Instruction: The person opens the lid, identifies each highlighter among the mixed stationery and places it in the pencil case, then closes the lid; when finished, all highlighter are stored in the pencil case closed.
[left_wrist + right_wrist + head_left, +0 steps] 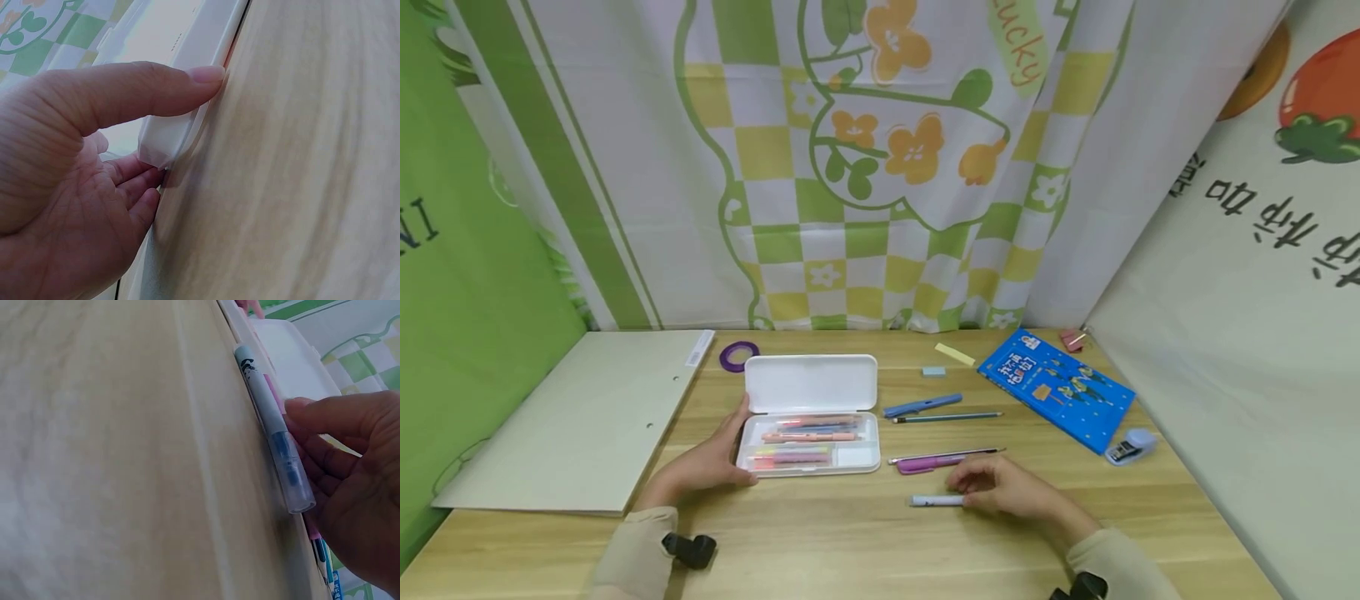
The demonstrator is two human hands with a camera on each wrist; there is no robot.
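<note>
A white pencil case (pixel 808 471) stands with its lid (pixel 810 383) up, and several pens and highlighters lie inside. My left hand (pixel 718 454) holds its left end, the thumb (pixel 203 78) along the front edge and the other fingers at the side. To the right, a pale grey pen with a clear cap (pixel 265 403) lies on the table. My right hand (pixel 1003 487) is at the capped end of this pen, fingers loosely bent just behind it. Beyond lie a purple pen (pixel 925 464) and a thin dark pencil (pixel 917 457), partly behind the fingers.
Farther back are a blue pen (pixel 922 406), a pencil (pixel 951 417), a light blue eraser (pixel 933 372) and a yellow strip (pixel 955 354). A blue book (pixel 1060 392), stapler (pixel 1131 447) and binder clip (pixel 1074 339) occupy the right. Purple tape (pixel 724 357) and a large board (pixel 572 417) lie left.
</note>
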